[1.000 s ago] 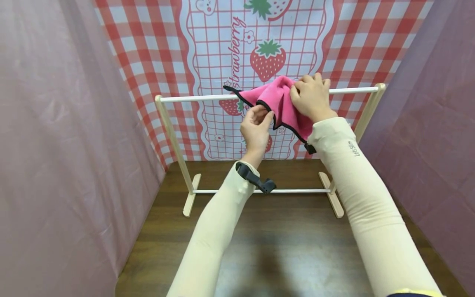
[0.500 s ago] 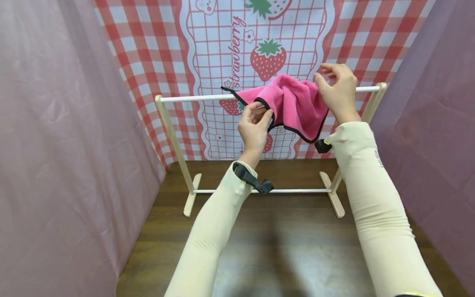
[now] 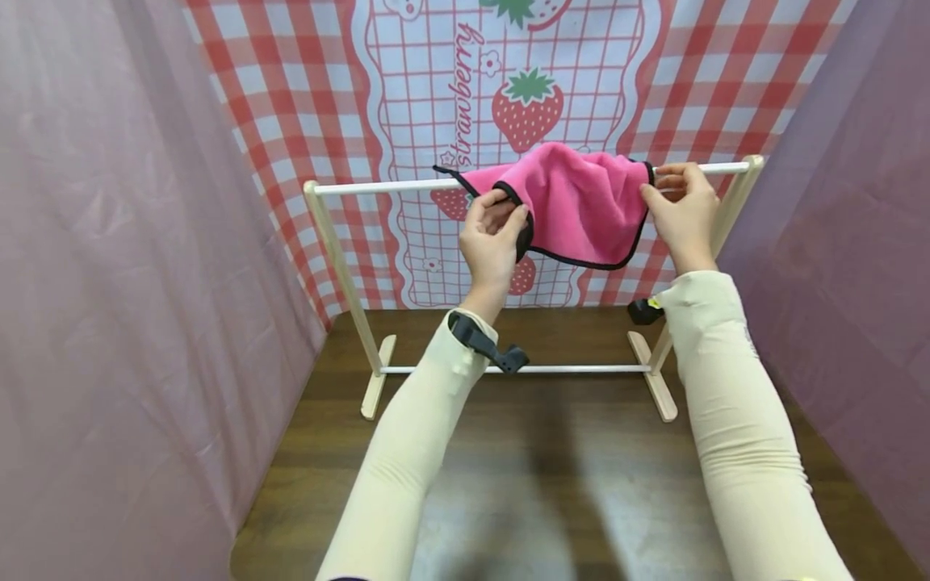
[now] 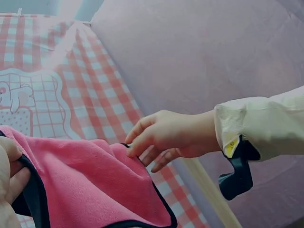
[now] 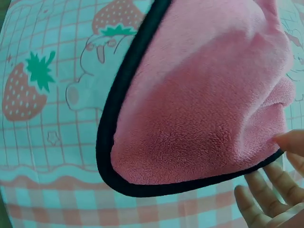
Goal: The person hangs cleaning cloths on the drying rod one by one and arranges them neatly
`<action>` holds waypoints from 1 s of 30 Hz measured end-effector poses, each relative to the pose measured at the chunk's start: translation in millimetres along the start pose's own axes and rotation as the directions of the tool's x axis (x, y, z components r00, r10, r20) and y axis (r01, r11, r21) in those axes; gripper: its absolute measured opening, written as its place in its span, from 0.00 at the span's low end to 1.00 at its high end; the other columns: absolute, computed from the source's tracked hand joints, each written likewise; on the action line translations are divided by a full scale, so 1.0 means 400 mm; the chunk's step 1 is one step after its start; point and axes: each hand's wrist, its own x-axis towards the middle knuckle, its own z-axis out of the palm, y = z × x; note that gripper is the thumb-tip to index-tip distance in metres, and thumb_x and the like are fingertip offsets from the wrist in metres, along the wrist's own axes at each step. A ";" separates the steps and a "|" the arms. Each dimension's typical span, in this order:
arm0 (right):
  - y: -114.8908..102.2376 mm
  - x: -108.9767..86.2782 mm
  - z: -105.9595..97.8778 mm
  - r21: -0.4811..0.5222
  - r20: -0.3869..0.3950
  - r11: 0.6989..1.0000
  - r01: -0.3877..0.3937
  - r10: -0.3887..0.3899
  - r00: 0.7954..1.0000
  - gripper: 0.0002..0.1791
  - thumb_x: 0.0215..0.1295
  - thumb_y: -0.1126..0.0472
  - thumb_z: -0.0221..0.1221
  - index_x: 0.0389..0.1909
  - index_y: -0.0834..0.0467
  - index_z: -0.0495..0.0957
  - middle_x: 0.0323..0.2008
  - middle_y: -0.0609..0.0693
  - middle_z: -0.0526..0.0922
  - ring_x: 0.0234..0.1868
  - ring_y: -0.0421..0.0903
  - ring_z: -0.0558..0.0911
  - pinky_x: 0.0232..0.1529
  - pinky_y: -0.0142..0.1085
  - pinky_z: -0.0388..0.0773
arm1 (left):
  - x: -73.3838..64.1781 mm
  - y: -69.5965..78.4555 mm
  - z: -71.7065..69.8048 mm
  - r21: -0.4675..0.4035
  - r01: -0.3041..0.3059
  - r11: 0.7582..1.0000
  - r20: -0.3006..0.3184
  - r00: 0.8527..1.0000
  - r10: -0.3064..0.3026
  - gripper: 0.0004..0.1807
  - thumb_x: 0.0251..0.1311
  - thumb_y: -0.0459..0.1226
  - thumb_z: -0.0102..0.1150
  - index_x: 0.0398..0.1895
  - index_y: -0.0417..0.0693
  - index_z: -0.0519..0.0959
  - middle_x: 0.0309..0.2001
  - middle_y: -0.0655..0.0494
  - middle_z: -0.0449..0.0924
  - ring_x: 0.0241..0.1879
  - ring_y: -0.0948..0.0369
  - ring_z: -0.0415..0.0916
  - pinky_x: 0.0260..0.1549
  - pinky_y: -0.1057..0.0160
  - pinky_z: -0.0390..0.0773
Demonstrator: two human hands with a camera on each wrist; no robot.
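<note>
A pink cloth point(image 3: 581, 206) with black edging is draped over the white top bar point(image 3: 385, 186) of a rack, its front part hanging in soft folds. One black-edged corner sticks out to the left above the bar. At the left side edge, my left hand point(image 3: 492, 246) pinches the black trim between thumb and fingers. My right hand point(image 3: 686, 214) pinches the opposite edge close to the bar. In the right wrist view, the thumb of the right hand point(image 5: 280, 190) lies on the pink face, with the other fingers behind the trim. The cloth's rear part is hidden.
The rack has wooden side posts point(image 3: 337, 274), wooden feet point(image 3: 651, 375) and a white lower bar point(image 3: 581, 369). It stands on a brown wood-grain table point(image 3: 407, 557). Behind hangs a strawberry-print checked cloth point(image 3: 291, 89), with pink curtains point(image 3: 145, 282) at both sides.
My right hand let go of the bunched cloth, moved right, then lowered onto its right edge. The cloth has spread out to the right. My left hand stays on the left edge, shifting slightly left.
</note>
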 end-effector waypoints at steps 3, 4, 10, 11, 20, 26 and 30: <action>0.000 0.003 -0.004 0.106 0.003 0.994 -0.007 0.007 1.000 0.11 0.61 0.63 0.66 0.45 0.54 0.82 0.30 0.36 0.79 0.31 0.32 0.77 0.34 0.23 0.74 | 0.009 0.008 -0.003 -0.016 0.011 1.000 0.013 1.000 -0.011 0.16 0.54 0.19 0.65 0.46 0.25 0.77 0.35 0.32 0.82 0.30 0.68 0.78 0.36 0.62 0.86; 0.000 0.005 -0.005 0.146 0.002 0.989 -0.004 0.004 1.000 0.11 0.60 0.66 0.66 0.44 0.55 0.82 0.29 0.37 0.79 0.30 0.32 0.78 0.34 0.22 0.75 | 0.012 0.011 -0.005 -0.010 0.016 1.000 0.019 1.000 -0.016 0.16 0.54 0.19 0.65 0.47 0.25 0.77 0.35 0.33 0.82 0.29 0.67 0.78 0.36 0.62 0.86; -0.008 0.032 -0.022 0.302 0.012 0.953 -0.017 0.014 1.000 0.12 0.57 0.74 0.66 0.37 0.55 0.84 0.26 0.40 0.81 0.27 0.33 0.79 0.31 0.19 0.78 | 0.052 0.030 -0.026 0.106 0.008 0.994 0.084 0.996 -0.017 0.18 0.55 0.20 0.65 0.51 0.27 0.79 0.39 0.33 0.83 0.30 0.63 0.80 0.36 0.63 0.86; -0.012 0.037 -0.025 0.309 0.019 0.951 -0.026 0.021 1.000 0.12 0.57 0.74 0.66 0.35 0.55 0.84 0.25 0.40 0.81 0.26 0.33 0.79 0.30 0.19 0.78 | 0.062 0.033 -0.030 0.126 0.005 0.992 0.099 0.995 -0.018 0.19 0.56 0.20 0.64 0.52 0.27 0.79 0.39 0.33 0.83 0.31 0.61 0.80 0.36 0.62 0.86; -0.052 0.068 -0.046 0.317 0.080 0.942 -0.107 0.085 0.993 0.11 0.59 0.71 0.66 0.30 0.50 0.84 0.24 0.40 0.80 0.22 0.33 0.78 0.23 0.20 0.75 | 0.182 0.069 -0.076 0.222 0.147 0.964 0.120 0.977 -0.176 0.27 0.58 0.20 0.62 0.63 0.36 0.75 0.35 0.46 0.80 0.32 0.66 0.78 0.36 0.66 0.85; -0.061 0.081 -0.055 0.519 0.131 0.826 -0.219 0.176 0.976 0.10 0.57 0.76 0.66 0.26 0.57 0.84 0.23 0.45 0.82 0.22 0.36 0.80 0.22 0.24 0.79 | 0.244 0.092 -0.116 0.268 0.208 0.941 0.074 0.969 -0.235 0.28 0.59 0.22 0.63 0.64 0.38 0.75 0.35 0.51 0.80 0.27 0.67 0.77 0.35 0.68 0.84; -0.058 0.080 -0.064 0.579 0.169 0.761 -0.292 0.238 0.956 0.09 0.54 0.77 0.68 0.26 0.60 0.84 0.23 0.47 0.83 0.21 0.38 0.82 0.21 0.27 0.81 | 0.262 0.100 -0.145 0.261 0.253 0.931 0.049 0.960 -0.275 0.27 0.57 0.21 0.63 0.62 0.38 0.77 0.35 0.48 0.81 0.25 0.65 0.78 0.37 0.65 0.85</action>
